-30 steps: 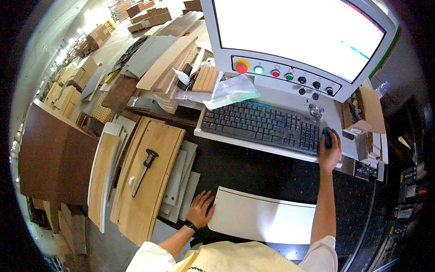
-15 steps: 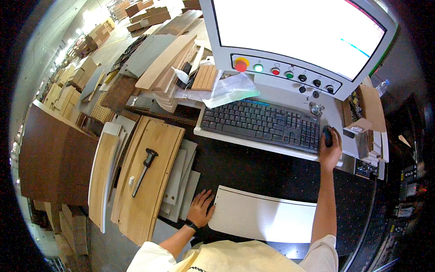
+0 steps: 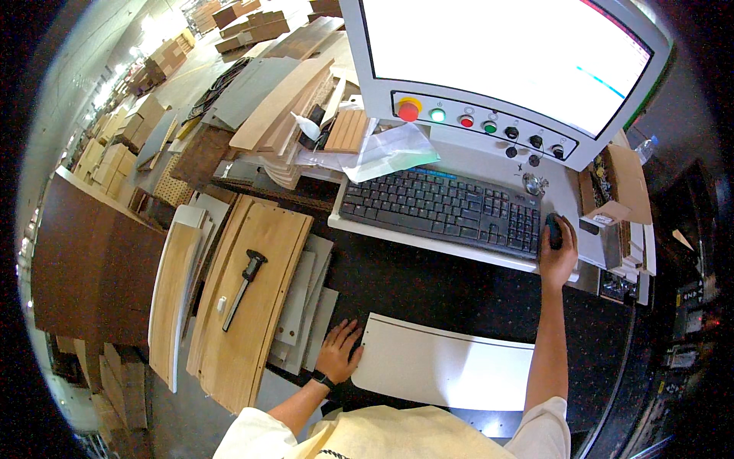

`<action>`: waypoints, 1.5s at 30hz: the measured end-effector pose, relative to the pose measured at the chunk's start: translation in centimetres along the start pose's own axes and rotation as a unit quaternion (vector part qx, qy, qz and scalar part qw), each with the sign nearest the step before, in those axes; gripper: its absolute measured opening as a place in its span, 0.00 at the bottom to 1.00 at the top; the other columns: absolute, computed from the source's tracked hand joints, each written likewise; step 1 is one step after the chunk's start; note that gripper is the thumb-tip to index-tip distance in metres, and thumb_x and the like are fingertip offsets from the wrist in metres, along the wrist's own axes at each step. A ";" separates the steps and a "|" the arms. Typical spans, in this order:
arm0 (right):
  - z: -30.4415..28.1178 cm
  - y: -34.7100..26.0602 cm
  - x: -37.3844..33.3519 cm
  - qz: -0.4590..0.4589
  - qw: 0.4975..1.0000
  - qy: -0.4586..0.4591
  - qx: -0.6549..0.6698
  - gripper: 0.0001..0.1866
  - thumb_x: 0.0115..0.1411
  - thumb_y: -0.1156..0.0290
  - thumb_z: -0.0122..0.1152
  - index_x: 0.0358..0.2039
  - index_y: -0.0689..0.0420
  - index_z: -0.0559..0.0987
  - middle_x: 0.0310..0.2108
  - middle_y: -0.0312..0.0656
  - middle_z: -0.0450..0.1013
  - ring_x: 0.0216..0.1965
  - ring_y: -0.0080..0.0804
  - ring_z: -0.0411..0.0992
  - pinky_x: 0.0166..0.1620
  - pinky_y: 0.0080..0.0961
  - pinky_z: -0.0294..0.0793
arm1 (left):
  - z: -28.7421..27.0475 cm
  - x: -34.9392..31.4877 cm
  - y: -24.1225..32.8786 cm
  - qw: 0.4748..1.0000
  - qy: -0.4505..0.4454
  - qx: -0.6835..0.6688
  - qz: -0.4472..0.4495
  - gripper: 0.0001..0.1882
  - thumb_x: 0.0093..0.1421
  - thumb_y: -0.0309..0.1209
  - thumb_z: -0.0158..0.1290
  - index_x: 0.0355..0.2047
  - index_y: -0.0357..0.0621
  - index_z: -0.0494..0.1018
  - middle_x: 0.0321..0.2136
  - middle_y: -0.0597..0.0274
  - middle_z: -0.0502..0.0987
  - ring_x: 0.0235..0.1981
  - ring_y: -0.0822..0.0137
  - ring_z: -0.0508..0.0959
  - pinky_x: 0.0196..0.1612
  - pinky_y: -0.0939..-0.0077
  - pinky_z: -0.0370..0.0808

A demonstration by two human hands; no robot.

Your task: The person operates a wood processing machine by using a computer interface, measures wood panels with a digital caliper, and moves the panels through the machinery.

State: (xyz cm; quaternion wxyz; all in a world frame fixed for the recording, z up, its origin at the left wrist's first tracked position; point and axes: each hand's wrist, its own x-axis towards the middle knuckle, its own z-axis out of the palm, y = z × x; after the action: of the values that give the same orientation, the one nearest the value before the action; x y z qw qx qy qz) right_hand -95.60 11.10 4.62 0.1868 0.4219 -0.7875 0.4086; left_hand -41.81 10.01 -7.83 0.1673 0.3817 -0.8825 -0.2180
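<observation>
My right hand (image 3: 560, 256) is wrapped over a dark computer mouse (image 3: 553, 226), just right of the black keyboard (image 3: 451, 208) on a white shelf. Down on the black work surface, my left hand (image 3: 339, 353) lies flat with its fingers spread, a dark watch at the wrist. Its thumb side is at the left end of a white panel (image 3: 443, 363), which has a dark line along its far edge. Above the keyboard stands a lit monitor (image 3: 505, 53), its screen mostly washed out white. A row of knobs and buttons (image 3: 478, 126) runs below the screen.
At left, a digital caliper (image 3: 245, 291) rests on stacked wood-coloured boards (image 3: 260, 336). Grey panels (image 3: 294, 321) lie between them and my left hand. A plastic bag (image 3: 394, 149) overlaps the keyboard's far left corner. An open cardboard box (image 3: 619, 183) stands beyond the mouse.
</observation>
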 end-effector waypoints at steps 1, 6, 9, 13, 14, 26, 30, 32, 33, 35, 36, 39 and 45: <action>0.0 -0.1 0.0 -0.001 1.000 -0.001 -0.006 0.19 0.61 0.75 0.69 0.54 0.60 0.82 0.56 0.52 0.78 0.56 0.50 0.78 0.60 0.40 0.76 | 0.0 -0.1 0.0 1.000 -0.003 0.003 -0.002 0.23 0.66 0.36 0.57 0.58 0.40 0.75 0.66 0.46 0.71 0.67 0.41 0.68 0.70 0.45 0.64; 0.1 0.8 -0.3 0.013 1.000 0.003 0.022 0.20 0.60 0.75 0.70 0.54 0.61 0.81 0.57 0.51 0.77 0.57 0.51 0.77 0.61 0.40 0.76 | -0.3 0.0 0.4 1.000 -0.013 0.017 -0.016 0.24 0.68 0.39 0.56 0.61 0.44 0.75 0.67 0.52 0.71 0.70 0.48 0.66 0.71 0.49 0.64; 0.3 1.1 -0.2 0.004 1.000 0.002 -0.014 0.19 0.62 0.72 0.69 0.54 0.61 0.82 0.57 0.51 0.78 0.58 0.52 0.77 0.61 0.40 0.76 | -0.4 -0.1 0.3 0.999 -0.018 0.020 -0.019 0.24 0.68 0.38 0.56 0.61 0.44 0.75 0.67 0.52 0.70 0.70 0.49 0.66 0.71 0.49 0.64; 0.2 0.6 -0.1 0.023 0.999 -0.004 -0.040 0.18 0.63 0.70 0.69 0.53 0.60 0.83 0.57 0.51 0.78 0.58 0.52 0.77 0.62 0.39 0.76 | -0.2 -0.2 0.2 1.000 -0.015 0.012 -0.020 0.24 0.68 0.38 0.56 0.62 0.44 0.75 0.68 0.52 0.70 0.71 0.49 0.66 0.72 0.49 0.63; 0.2 0.6 -0.1 0.021 0.999 -0.003 -0.037 0.18 0.63 0.70 0.69 0.53 0.60 0.83 0.58 0.51 0.78 0.58 0.52 0.77 0.62 0.40 0.76 | -0.2 -0.2 0.2 1.000 -0.015 0.013 -0.019 0.24 0.68 0.38 0.56 0.62 0.44 0.75 0.68 0.52 0.70 0.71 0.49 0.66 0.72 0.49 0.63; 0.2 0.8 -0.1 0.010 0.999 0.002 -0.037 0.18 0.63 0.69 0.69 0.52 0.60 0.83 0.57 0.53 0.78 0.57 0.52 0.77 0.61 0.41 0.75 | -0.3 0.1 0.4 1.000 -0.008 0.009 -0.012 0.23 0.68 0.37 0.56 0.60 0.42 0.75 0.67 0.52 0.71 0.70 0.47 0.66 0.71 0.49 0.64; 0.3 1.0 -0.3 0.010 1.000 0.009 -0.027 0.18 0.63 0.68 0.69 0.52 0.62 0.82 0.56 0.54 0.78 0.56 0.54 0.78 0.60 0.42 0.76 | -0.3 0.0 0.2 1.000 -0.008 0.015 -0.009 0.23 0.68 0.38 0.56 0.61 0.43 0.75 0.67 0.52 0.70 0.70 0.47 0.66 0.71 0.49 0.64; 0.4 1.0 -0.3 0.011 1.000 0.010 -0.023 0.19 0.63 0.68 0.70 0.52 0.62 0.82 0.56 0.54 0.78 0.55 0.54 0.78 0.60 0.42 0.76 | -0.2 -0.1 0.1 1.000 -0.007 0.014 -0.009 0.23 0.68 0.38 0.56 0.61 0.43 0.75 0.67 0.52 0.70 0.70 0.47 0.66 0.71 0.49 0.64; 0.3 1.0 -0.3 0.009 1.000 0.010 -0.023 0.19 0.63 0.68 0.70 0.51 0.62 0.82 0.56 0.54 0.78 0.55 0.54 0.78 0.60 0.42 0.76 | -0.1 -0.1 0.1 1.000 -0.007 0.014 -0.008 0.23 0.68 0.38 0.56 0.61 0.43 0.75 0.67 0.52 0.70 0.70 0.47 0.66 0.71 0.49 0.64; 0.3 1.1 -0.3 0.003 1.000 0.013 -0.021 0.19 0.62 0.68 0.70 0.51 0.62 0.82 0.56 0.54 0.78 0.55 0.54 0.78 0.59 0.42 0.77 | -0.1 -0.1 0.1 1.000 -0.008 0.013 -0.007 0.23 0.68 0.38 0.56 0.60 0.42 0.75 0.67 0.52 0.71 0.70 0.48 0.66 0.71 0.50 0.64; 0.4 1.3 -0.3 -0.001 1.000 0.016 -0.019 0.19 0.62 0.68 0.70 0.51 0.62 0.82 0.56 0.54 0.78 0.55 0.54 0.78 0.59 0.42 0.77 | -0.1 -0.1 0.1 1.000 -0.007 0.014 -0.007 0.23 0.68 0.38 0.56 0.60 0.43 0.75 0.67 0.52 0.71 0.70 0.48 0.66 0.71 0.50 0.64; 0.4 1.4 -0.4 -0.006 1.000 0.017 -0.021 0.19 0.62 0.68 0.70 0.52 0.62 0.82 0.56 0.54 0.78 0.55 0.54 0.78 0.60 0.42 0.77 | -0.1 -0.1 0.1 1.000 -0.005 0.013 -0.008 0.23 0.68 0.38 0.56 0.60 0.43 0.75 0.67 0.52 0.71 0.70 0.48 0.66 0.71 0.50 0.64; 0.3 1.0 -0.4 0.011 1.000 0.009 -0.024 0.19 0.62 0.68 0.70 0.52 0.61 0.82 0.56 0.53 0.78 0.56 0.53 0.78 0.60 0.41 0.76 | -0.3 0.0 0.3 1.000 0.000 0.010 -0.007 0.23 0.67 0.37 0.57 0.61 0.43 0.75 0.66 0.52 0.71 0.70 0.48 0.67 0.71 0.50 0.65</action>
State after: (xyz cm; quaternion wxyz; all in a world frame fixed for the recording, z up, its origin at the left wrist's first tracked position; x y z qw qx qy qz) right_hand -96.13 11.36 3.70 0.1997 0.4051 -0.7997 0.3956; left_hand -41.82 10.10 -7.45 0.1617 0.3891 -0.8822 -0.2099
